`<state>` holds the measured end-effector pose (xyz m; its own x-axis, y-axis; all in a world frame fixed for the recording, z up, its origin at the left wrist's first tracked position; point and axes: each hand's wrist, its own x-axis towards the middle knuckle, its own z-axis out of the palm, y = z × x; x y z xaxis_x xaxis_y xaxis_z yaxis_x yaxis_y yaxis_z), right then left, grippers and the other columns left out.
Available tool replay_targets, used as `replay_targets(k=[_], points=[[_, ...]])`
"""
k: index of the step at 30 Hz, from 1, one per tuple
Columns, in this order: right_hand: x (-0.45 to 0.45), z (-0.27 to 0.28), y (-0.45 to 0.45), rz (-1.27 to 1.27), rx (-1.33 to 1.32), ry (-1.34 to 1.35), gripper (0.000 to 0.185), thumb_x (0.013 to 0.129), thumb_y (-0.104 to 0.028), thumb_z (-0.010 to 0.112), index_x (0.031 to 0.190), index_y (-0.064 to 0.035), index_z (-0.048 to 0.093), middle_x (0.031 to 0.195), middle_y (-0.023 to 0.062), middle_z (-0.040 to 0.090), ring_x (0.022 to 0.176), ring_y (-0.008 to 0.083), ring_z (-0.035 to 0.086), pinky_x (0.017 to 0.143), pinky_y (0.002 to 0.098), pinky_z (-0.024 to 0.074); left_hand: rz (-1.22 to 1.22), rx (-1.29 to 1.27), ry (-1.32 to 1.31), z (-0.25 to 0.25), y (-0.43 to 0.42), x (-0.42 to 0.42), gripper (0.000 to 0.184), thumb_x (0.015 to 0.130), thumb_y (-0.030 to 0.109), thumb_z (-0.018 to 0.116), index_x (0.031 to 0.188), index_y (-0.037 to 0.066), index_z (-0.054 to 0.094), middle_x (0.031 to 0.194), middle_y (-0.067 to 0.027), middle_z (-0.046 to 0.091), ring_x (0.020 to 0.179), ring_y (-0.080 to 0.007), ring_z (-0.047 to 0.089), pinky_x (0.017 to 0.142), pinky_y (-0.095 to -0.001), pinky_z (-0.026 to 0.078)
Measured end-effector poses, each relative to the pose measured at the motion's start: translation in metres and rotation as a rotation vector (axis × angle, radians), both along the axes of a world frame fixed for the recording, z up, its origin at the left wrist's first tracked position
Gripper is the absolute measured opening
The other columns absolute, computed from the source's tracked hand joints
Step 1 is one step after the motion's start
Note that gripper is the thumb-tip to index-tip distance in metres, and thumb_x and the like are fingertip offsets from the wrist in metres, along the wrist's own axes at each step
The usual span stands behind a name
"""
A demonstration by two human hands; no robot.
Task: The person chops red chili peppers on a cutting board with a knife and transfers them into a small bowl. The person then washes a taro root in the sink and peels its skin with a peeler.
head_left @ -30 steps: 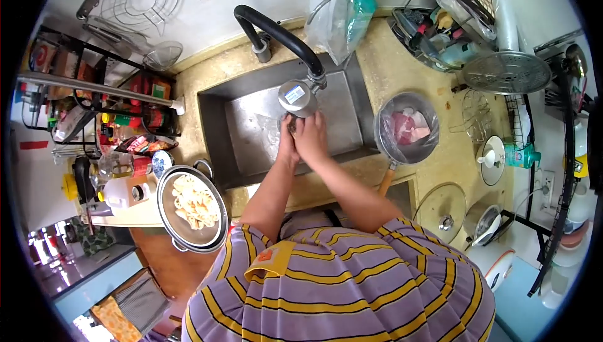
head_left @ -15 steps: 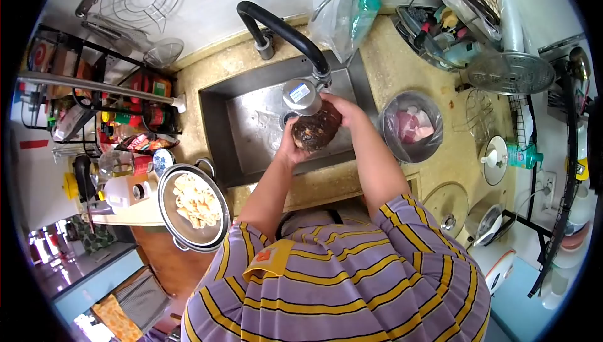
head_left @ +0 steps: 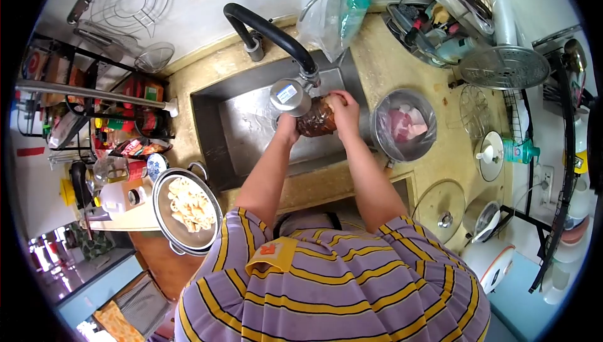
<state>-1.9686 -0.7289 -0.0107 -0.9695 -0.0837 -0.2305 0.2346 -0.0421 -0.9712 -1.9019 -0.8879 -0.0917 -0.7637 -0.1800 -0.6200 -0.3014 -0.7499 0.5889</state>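
Note:
A thick, dark brown root vegetable (head_left: 317,121), wet and shiny, lies crosswise over the steel sink (head_left: 242,150). My left hand (head_left: 287,130) is closed round its left end, the fingers partly hidden beneath the round tap head (head_left: 289,96). My right hand (head_left: 345,114) grips the right end, thumb and fingers curled over it. The tap head sits right above the root's left part, on a black curved spout (head_left: 270,31). Whether water is running onto the root is hard to make out.
Right of the sink stands a bag-lined pot (head_left: 379,138) with raw meat (head_left: 407,123). At the left, a two-handled pot (head_left: 162,221) holds pale cut pieces (head_left: 190,205). A glass lid (head_left: 433,207) lies at the right front. Bottles and packets crowd the left rack (head_left: 94,116).
The root has turned from tilted to nearly level. My right hand has shifted from behind it to its right end, and my left hand has moved further under the tap head. The view has shifted slightly.

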Motion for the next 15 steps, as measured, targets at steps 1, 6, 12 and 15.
replay_targets(k=[1, 6, 12, 15], points=[[0.006, 0.011, 0.001, 0.036, 0.052, 0.068, 0.025, 0.085, -0.016, 0.07, 0.106, -0.0025, 0.074, 0.092, 0.0056, 0.072, 0.085, 0.016, 0.066, 0.081, 0.032, 0.0526, -0.063, 0.07, -0.033, 0.001, -0.004, -0.001, 0.053, 0.103, 0.05, 0.054, 0.135, 0.009, 0.061, 0.128, -0.0116, 0.068, 0.116, -0.0275, 0.067, 0.1, -0.0473, 0.055], [0.018, 0.035, -0.003, 0.326, 0.316, 0.672, 0.018, 0.084, -0.017, 0.074, 0.099, -0.0058, 0.075, 0.097, 0.0104, 0.075, 0.095, 0.0278, 0.072, 0.085, 0.0365, 0.0554, -0.311, 0.29, -0.282, 0.071, 0.005, 0.013, 0.065, 0.102, 0.061, 0.044, 0.137, 0.008, 0.058, 0.134, -0.0133, 0.065, 0.12, -0.0309, 0.066, 0.101, -0.0511, 0.056], [0.017, 0.002, -0.009, 0.293, 0.031, -0.017, 0.03, 0.093, -0.028, 0.072, 0.112, -0.0053, 0.072, 0.113, 0.0081, 0.074, 0.105, 0.0217, 0.07, 0.09, 0.0353, 0.055, 0.001, 0.139, -0.058, 0.004, 0.004, 0.022, 0.058, 0.104, 0.05, 0.044, 0.137, 0.004, 0.057, 0.135, -0.0128, 0.064, 0.119, -0.0296, 0.065, 0.103, -0.0476, 0.052], [0.008, -0.002, 0.003, 0.335, -0.387, -0.703, 0.062, 0.095, -0.058, 0.066, 0.135, -0.0106, 0.062, 0.129, 0.0075, 0.068, 0.115, 0.0238, 0.068, 0.1, 0.0405, 0.0538, 0.153, -0.103, 0.004, 0.002, -0.005, 0.019, 0.048, 0.104, 0.036, 0.044, 0.132, -0.001, 0.059, 0.132, -0.0126, 0.065, 0.12, -0.0264, 0.063, 0.104, -0.0415, 0.048]])
